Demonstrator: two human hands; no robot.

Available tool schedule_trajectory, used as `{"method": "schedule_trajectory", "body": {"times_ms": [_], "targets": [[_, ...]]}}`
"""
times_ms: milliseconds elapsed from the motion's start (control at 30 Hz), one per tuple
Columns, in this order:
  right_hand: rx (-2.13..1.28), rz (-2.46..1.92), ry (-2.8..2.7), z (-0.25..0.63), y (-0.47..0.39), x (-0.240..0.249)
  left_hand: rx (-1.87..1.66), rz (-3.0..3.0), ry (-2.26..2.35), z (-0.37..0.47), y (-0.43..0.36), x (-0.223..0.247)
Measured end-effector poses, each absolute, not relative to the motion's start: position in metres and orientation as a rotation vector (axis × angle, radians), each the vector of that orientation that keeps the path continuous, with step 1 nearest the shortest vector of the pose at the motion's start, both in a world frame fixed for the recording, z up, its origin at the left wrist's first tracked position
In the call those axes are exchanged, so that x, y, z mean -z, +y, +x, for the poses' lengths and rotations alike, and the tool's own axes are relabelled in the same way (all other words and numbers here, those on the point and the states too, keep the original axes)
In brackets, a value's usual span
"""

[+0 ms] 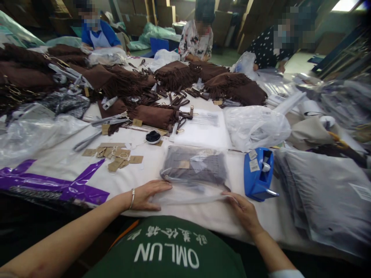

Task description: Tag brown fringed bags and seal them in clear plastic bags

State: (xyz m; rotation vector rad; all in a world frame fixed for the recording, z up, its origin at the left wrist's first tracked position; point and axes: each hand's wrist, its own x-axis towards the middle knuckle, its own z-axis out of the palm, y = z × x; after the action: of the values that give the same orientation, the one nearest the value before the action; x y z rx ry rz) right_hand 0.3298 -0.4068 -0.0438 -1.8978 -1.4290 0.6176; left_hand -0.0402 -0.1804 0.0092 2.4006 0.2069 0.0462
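Two hands: we have our left hand (149, 195) and right hand (243, 212) at opposite ends of the clear plastic bag's near edge.
Clear plastic bag (188, 194): flat on the tabletop (145, 173) in front of us, its loose near part empty.
Dark grey item (174, 154): inside the bag, toward its far side, with a brown label (183, 165) on top.
Left fingers: spread, thumb apart; they rest on the bag's left near corner without a closed grip.
Right fingers: closed in a light pinch on the right near edge. Whether they hold one layer or more, we cannot tell.
Edge tension: we should draw the loose film just taut and pull evenly; a one-sided pull could skew the item.
Film surface: we would smooth outward from the item, since trapped air and creases would likely spoil a flat lay.
Label care: we should avoid dragging the film hard across the label, which might shift.
Right side: we have a blue tape dispenser (259, 173) beside the bag; we should keep our right forearm off it.
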Motion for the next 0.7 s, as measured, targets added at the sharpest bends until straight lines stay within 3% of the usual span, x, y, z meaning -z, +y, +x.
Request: {"method": "schedule_trajectory", "body": {"times_ms": [167, 333, 567, 700], "targets": [[-0.371, -2.053, -1.085, 0.311, -0.401, 0.059, -0.326, 2.378, 0.380, -0.041, -0.188, 0.021], [-0.178, -2.145, -1.153, 0.297, -0.393, 0.053, -0.619, 2.074, 1.060, -0.028, -0.193, 0.032], [-0.517, -2.284, -1.094, 0.271, -0.373, 0.028, -0.654, 1.762, 1.416, -0.031, -0.179, 0.006], [-0.573, -2.346, -1.062, 0.270, -0.370, 0.024, -0.910, 2.256, 1.243, -0.009, -0.178, -0.022]]}}
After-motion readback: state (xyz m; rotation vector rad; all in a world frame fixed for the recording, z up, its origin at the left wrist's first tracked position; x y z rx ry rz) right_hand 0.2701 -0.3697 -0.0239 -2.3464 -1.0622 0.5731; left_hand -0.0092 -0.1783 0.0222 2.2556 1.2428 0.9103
